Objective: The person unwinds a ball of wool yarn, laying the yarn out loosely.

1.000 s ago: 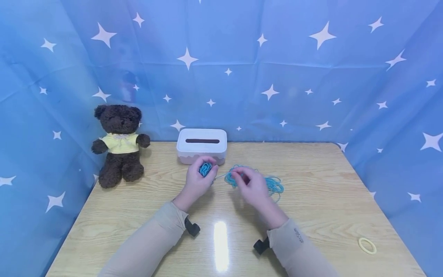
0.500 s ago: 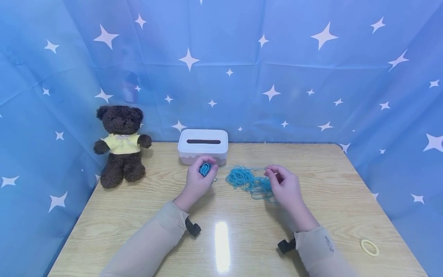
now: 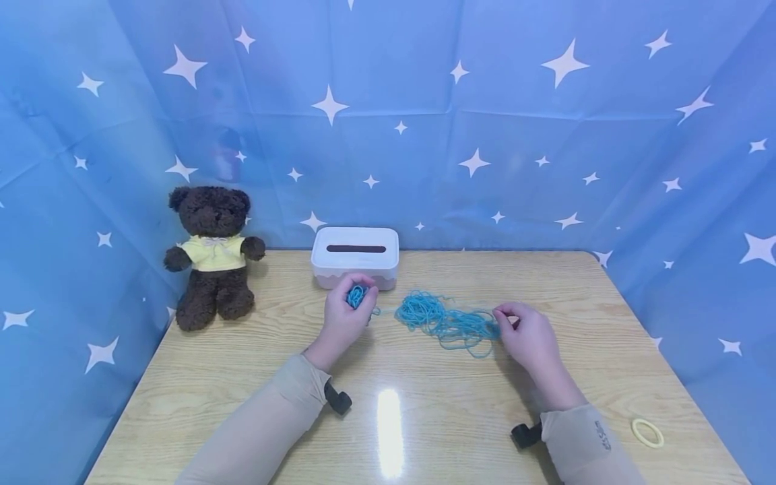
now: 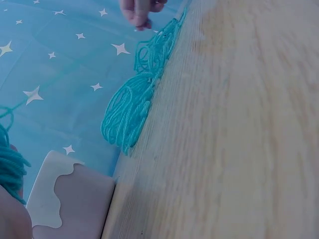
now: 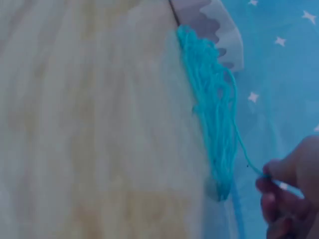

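Observation:
In the head view my left hand (image 3: pixel 347 311) grips a small wound bundle of teal yarn (image 3: pixel 356 296), just in front of a tissue box. A larger loose heap of teal yarn (image 3: pixel 445 319) lies on the table between my hands. At the heap's right end my right hand (image 3: pixel 532 335) pinches a strand. The right wrist view shows that strand (image 5: pixel 241 141) running from the heap to thumb and forefinger. In the left wrist view the held bundle (image 4: pixel 11 167) shows at the left edge, most of the hand out of frame.
The white tissue box (image 3: pixel 355 239) with a slot in its lid stands at the table's back. A brown teddy bear (image 3: pixel 213 259) in a yellow top sits at the back left. A pale yellow ring (image 3: pixel 647 433) lies at the front right. A star-patterned blue curtain (image 3: pixel 388 148) hangs behind.
My right hand has moved to the right, away from the left hand, to the heap's right end. The left hand stays almost in place with its bundle.

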`<state>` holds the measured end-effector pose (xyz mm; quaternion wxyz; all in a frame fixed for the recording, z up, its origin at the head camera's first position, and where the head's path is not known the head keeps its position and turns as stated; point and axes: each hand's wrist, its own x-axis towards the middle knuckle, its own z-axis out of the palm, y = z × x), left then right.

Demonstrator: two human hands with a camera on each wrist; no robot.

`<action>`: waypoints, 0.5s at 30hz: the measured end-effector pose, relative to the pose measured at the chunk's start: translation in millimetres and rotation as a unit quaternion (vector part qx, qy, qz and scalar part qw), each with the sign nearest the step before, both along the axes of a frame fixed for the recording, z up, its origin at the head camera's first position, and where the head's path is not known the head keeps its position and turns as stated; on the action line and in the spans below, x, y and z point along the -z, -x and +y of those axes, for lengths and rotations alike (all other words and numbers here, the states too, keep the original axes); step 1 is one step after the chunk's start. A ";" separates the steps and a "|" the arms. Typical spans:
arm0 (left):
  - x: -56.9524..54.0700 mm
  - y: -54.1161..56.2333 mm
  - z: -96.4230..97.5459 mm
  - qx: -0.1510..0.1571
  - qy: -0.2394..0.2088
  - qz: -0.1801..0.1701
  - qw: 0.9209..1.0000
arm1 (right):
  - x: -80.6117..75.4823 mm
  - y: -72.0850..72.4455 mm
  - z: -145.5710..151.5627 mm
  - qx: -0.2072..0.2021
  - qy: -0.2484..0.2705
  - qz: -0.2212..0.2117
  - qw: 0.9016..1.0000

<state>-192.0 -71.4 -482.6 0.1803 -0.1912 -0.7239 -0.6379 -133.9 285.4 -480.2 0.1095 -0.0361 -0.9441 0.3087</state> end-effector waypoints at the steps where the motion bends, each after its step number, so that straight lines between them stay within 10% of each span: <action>1: 0.1 0.0 0.0 -0.001 0.002 0.001 1.000 | 0.3 -0.3 1.2 0.001 -0.007 -0.014 1.000; 7: 0.0 -0.2 -0.7 0.002 0.010 0.001 1.000 | 0.7 -0.2 -4.0 0.000 -0.042 -0.059 0.997; 15: -0.6 -1.2 0.2 0.008 0.011 0.000 1.000 | -6.3 3.6 -49.5 -0.073 0.014 0.059 0.995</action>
